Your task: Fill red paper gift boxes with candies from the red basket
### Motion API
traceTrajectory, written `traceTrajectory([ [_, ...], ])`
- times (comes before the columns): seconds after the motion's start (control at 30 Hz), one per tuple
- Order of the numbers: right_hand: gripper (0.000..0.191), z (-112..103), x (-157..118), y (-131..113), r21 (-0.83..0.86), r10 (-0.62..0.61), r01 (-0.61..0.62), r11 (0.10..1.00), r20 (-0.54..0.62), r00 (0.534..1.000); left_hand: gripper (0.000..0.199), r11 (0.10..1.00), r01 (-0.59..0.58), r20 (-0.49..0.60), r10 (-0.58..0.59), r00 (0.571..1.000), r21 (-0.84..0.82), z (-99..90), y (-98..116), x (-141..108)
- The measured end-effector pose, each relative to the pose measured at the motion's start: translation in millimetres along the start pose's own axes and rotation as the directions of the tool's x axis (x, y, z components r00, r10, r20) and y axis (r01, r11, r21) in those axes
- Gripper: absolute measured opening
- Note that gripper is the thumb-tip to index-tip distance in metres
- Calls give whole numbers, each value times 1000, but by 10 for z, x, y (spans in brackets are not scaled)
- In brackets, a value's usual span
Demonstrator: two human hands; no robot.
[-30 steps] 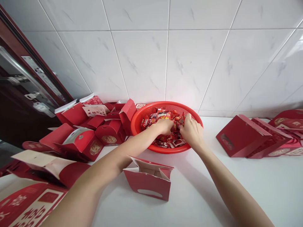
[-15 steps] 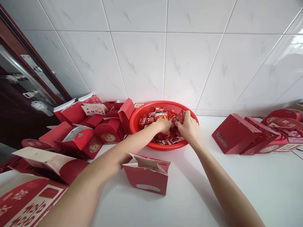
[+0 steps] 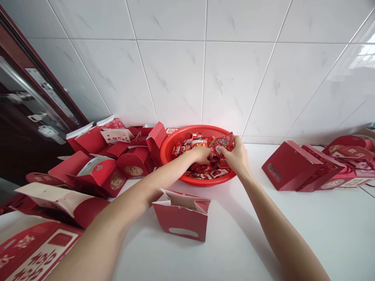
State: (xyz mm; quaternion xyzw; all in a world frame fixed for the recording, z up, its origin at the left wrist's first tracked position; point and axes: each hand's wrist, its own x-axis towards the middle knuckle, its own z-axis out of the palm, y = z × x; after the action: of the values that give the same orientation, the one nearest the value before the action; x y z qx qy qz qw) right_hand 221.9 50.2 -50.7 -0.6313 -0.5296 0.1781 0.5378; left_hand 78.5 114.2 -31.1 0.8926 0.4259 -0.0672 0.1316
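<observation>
A red plastic basket (image 3: pixel 168 146) full of small red wrapped packets (image 3: pixel 199 141) stands against the wall. My left hand (image 3: pixel 202 155) reaches into it, fingers curled down among the packets; what they hold, if anything, is hidden. At the basket's right side, my right hand (image 3: pixel 236 156) pinches a red packet (image 3: pixel 227 142) between thumb and fingers. Nearer to me, a red paper box (image 3: pixel 183 221) stands upright with its top open, beside my left forearm.
Many red boxes (image 3: pixel 134 162) crowd the left side, some with open flaps. On the right, more red boxes (image 3: pixel 290 166) stand in a row on the white table (image 3: pixel 234 249). A tiled wall rises behind; a dark door (image 3: pixel 17 136) is at the left.
My right hand has shifted slightly right and down, and the packet in its fingers now shows more. My left hand has moved slightly left among the packets.
</observation>
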Motion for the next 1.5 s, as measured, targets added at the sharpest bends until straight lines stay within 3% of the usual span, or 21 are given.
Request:
traceTrajectory([
  [0.1, 29, 0, 16, 31, 85, 11, -11, 996, 1, 1000, 13, 998, -25, -40, 23, 999, -59, 23, -52, 22],
  [0.2, 35, 4, 39, 82, 282, 38, -28, 959, -30, 999, 16, 988, -58, -114, 42, 993, -141, 21, -114, 41],
  [0.4, 39, -3, 105, 93, 711, 146, -38, 702, -91, 985, 24, 939, -118, -310, 13, 951, -322, -12, -195, 83],
  [0.5, 32, -53, 160, 42, 810, 232, -131, 571, -6, 973, 23, 825, -245, -432, 1, 902, -509, -3, -220, 107],
  [0.6, 26, -118, 198, 2, 820, 255, -270, 505, 157, 954, 19, 707, -354, -510, -12, 860, -613, 8, -233, 124],
  [0.8, 31, -141, 165, -35, 766, 214, -352, 539, 279, 936, 22, 627, -431, -536, 26, 844, -649, 21, -236, 152],
  [0.97, 35, -98, 161, -15, 769, 191, -315, 556, 251, 949, 31, 555, -410, -486, 12, 874, -724, 21, -236, 161],
  [1.2, 33, -92, 175, 26, 797, 152, -264, 543, 216, 964, 54, 454, -410, -486, -59, 872, -791, -45, -209, 126],
  [1.33, 33, -107, 174, 18, 812, 169, -275, 515, 218, 961, 54, 333, -395, -446, -94, 890, -856, -55, -189, 115],
  [1.5, 30, -124, 174, 15, 812, 176, -288, 509, 229, 957, 50, 280, -391, -435, -112, 893, -877, -47, -153, 109],
])
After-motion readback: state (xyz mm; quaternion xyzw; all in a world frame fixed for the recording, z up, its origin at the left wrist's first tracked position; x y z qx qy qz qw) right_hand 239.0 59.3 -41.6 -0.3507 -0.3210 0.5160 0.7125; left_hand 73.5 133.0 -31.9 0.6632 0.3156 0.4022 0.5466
